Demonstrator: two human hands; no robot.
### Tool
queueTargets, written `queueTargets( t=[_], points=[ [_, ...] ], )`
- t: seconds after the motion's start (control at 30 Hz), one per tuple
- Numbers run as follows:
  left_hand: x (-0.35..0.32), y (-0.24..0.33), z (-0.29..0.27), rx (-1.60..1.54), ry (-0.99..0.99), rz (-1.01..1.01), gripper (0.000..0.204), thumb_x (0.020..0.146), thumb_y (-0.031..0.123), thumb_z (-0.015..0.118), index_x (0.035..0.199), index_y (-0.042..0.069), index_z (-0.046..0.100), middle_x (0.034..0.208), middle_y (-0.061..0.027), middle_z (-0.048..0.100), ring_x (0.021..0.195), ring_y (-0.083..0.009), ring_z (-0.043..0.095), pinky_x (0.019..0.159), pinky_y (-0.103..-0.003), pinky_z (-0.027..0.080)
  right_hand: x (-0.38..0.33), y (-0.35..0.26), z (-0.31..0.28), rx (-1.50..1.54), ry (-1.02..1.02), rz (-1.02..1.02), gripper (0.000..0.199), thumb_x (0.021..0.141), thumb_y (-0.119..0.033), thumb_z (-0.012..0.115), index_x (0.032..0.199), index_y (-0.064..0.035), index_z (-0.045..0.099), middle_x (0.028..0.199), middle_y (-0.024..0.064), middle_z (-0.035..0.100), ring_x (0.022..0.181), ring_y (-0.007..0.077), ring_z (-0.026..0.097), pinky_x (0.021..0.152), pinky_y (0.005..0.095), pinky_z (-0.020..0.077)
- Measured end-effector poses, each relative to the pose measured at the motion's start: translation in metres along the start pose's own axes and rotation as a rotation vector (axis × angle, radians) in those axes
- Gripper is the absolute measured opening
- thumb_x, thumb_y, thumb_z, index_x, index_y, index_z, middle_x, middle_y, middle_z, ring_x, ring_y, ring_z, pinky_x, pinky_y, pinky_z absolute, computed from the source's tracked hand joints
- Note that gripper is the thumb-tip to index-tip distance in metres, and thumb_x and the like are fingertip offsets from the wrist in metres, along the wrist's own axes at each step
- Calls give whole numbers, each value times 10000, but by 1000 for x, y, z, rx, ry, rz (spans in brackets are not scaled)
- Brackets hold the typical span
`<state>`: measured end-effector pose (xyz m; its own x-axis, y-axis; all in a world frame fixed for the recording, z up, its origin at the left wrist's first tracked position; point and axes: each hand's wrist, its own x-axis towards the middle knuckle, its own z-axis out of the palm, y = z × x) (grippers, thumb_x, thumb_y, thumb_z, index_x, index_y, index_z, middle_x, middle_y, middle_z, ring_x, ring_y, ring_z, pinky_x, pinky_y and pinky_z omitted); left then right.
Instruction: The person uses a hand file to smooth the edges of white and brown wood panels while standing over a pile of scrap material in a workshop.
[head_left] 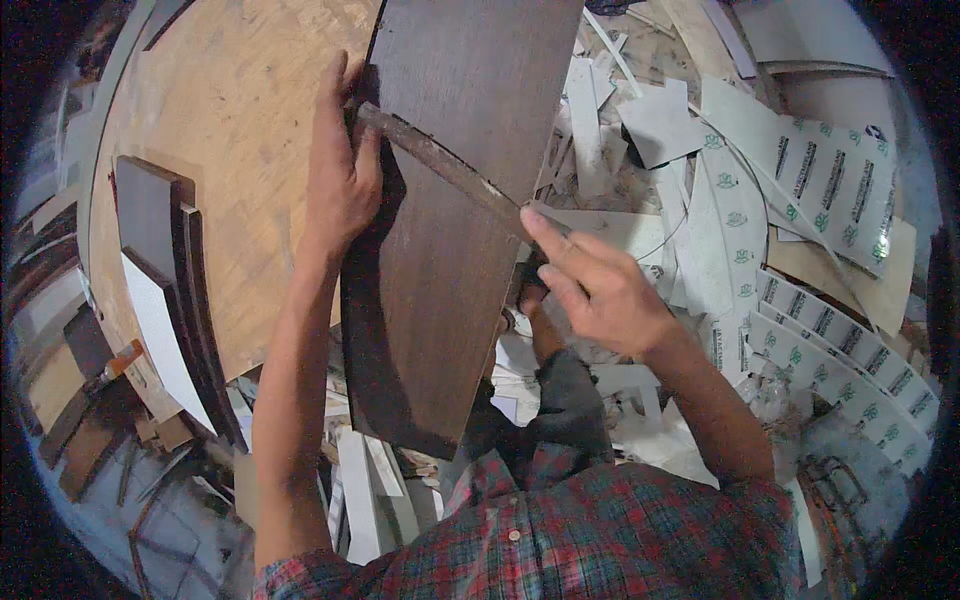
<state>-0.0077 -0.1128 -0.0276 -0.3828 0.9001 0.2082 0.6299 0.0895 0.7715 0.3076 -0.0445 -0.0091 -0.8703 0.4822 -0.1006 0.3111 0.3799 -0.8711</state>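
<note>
A long, narrow, worn brown file point(440, 160) lies slantwise across the face of a dark brown wood-grain panel point(440, 300). Its lower right end goes into my right hand point(600, 290), which is closed round it with the index finger stretched along the tool; the handle is hidden in the palm. My left hand point(345, 175) is at the panel's left edge. Between its thumb and fingers sits the file's far end, and some of the fingers are hidden. A dark shadow of my left arm falls on the panel.
To the left is a light wooden board point(220, 130) with dark and white panel pieces point(170, 290) on it. A brush point(122, 358) lies near its edge. White offcuts point(660, 125) and printed film-covered strips point(835, 190) litter the floor on the right. My foot point(530, 295) is beside the panel.
</note>
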Motion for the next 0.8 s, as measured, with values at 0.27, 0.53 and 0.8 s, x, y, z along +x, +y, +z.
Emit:
queueTargets(
  t=[0.27, 0.53, 0.8],
  points=[
    [7, 3, 5, 220, -67, 170, 519, 967, -65, 431, 1466, 45, 522, 1438, -254, 506, 1283, -403, 528, 1105, -440, 408, -28, -12, 33, 40, 239, -51, 652, 948, -26, 621, 1566, -70, 419, 1047, 206, 683, 794, 374, 644, 755, 428, 551],
    [4, 6, 6, 223, -45, 159, 518, 962, -70, 444, 1462, 41, 521, 1434, -254, 502, 1258, -421, 530, 1078, -434, 429, -53, -26, 53, 147, 258, 131, 620, 968, -60, 625, 1558, -80, 434, 1011, 235, 683, 813, 424, 632, 771, 455, 534],
    [4, -4, 2, 236, -36, 178, 502, 973, -60, 444, 1460, 38, 523, 1419, -253, 512, 1262, -416, 530, 1086, -429, 424, -72, -16, 53, 81, 255, 86, 607, 969, -64, 621, 1550, -108, 453, 1233, 220, 688, 1013, 403, 692, 892, 409, 564]
  ],
)
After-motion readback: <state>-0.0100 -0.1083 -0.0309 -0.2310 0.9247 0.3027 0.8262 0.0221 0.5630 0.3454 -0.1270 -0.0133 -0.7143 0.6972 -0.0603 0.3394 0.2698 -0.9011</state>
